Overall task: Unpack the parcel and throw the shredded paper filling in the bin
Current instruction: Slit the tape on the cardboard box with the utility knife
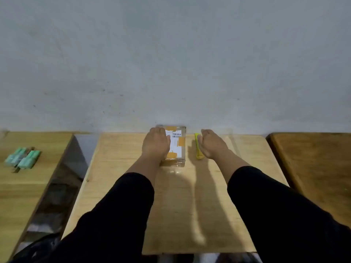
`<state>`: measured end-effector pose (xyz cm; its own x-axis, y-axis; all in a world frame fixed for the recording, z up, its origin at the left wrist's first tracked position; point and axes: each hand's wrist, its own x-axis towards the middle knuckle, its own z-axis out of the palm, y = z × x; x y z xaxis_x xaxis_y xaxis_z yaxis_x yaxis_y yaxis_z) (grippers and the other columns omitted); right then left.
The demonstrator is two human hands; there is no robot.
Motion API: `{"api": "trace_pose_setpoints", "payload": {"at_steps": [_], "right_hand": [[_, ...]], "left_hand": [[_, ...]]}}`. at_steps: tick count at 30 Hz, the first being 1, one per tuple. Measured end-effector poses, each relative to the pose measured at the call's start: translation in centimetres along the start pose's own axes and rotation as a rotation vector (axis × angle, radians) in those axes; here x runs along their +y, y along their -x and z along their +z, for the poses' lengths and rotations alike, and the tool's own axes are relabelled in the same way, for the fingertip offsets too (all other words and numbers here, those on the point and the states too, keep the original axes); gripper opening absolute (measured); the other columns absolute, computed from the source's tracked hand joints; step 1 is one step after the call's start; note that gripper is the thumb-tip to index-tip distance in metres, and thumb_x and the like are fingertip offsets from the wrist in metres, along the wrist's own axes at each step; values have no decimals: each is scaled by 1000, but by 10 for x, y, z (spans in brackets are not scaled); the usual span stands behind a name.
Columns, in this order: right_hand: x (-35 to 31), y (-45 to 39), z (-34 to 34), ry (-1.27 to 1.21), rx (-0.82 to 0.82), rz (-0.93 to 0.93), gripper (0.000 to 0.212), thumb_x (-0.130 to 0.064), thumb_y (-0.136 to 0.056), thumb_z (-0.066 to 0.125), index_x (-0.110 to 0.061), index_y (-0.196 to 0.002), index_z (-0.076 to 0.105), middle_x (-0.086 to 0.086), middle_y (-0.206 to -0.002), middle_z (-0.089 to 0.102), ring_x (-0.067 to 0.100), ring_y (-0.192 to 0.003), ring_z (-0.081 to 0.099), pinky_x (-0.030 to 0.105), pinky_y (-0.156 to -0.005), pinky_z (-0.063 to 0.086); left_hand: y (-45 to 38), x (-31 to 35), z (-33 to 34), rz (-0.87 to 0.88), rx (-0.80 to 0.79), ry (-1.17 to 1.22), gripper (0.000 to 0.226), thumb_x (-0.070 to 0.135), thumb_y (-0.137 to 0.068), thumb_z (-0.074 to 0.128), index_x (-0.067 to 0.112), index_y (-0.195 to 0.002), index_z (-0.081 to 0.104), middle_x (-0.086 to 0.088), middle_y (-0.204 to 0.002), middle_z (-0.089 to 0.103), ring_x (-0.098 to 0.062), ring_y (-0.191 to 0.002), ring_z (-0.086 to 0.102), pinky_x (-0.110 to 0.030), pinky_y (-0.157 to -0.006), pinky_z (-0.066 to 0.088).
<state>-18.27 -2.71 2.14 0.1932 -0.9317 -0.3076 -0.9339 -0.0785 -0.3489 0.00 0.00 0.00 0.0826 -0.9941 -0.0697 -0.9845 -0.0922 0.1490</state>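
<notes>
A small brown cardboard parcel with a white label and tape lies at the far edge of the light wooden table, against the wall. My left hand lies on the parcel's left side, fingers fairly straight over its top. A slim yellow-green tool, perhaps a cutter, lies just right of the parcel. My right hand rests beside it, fingers touching its right edge; whether they curl round it is hidden. No shredded paper and no bin are in view.
A second wooden table on the left carries green packets. A darker wooden table stands on the right. A dark gap separates the left table from mine. A grey wall backs everything.
</notes>
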Motion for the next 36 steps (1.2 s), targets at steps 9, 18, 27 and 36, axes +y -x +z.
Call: {"api": "trace_pose_setpoints", "payload": {"at_steps": [9,18,27,36], "right_hand": [[23,-39,35,-51,-32,17,51,-28,-101,23,0,-144,24,18,-150,29,29,-136,32,34,-107,30],[39,-73,76,-105,98,65,57,-33,-96,42,-1,-141,27,16,-148,30,31,-132,36,36,-104,35],[48,-90,104,-415,174,287,39,-25,-94,46,-14,-130,39,-11,-90,38,13,-72,43,27,-69,36],[12,-70,90,-551,508,110,52,-16,-97,38,-7,-146,22,17,-132,52,28,-117,50,17,-78,29]], "left_hand": [[-16,-4,36,-16,-5,136,37,24,-96,38,-2,-121,42,-19,-126,46,-31,-118,43,-38,-95,39],[-43,-18,61,-51,10,246,52,29,-94,41,4,-137,25,-12,-145,28,-24,-135,27,-38,-108,33],[-47,-27,81,-57,-14,392,68,34,-97,35,9,-148,-2,-10,-158,-6,-22,-146,1,-35,-115,20],[-49,-31,81,-111,-38,557,68,35,-96,39,19,-149,0,-9,-158,0,-20,-146,0,-35,-115,16]]}}
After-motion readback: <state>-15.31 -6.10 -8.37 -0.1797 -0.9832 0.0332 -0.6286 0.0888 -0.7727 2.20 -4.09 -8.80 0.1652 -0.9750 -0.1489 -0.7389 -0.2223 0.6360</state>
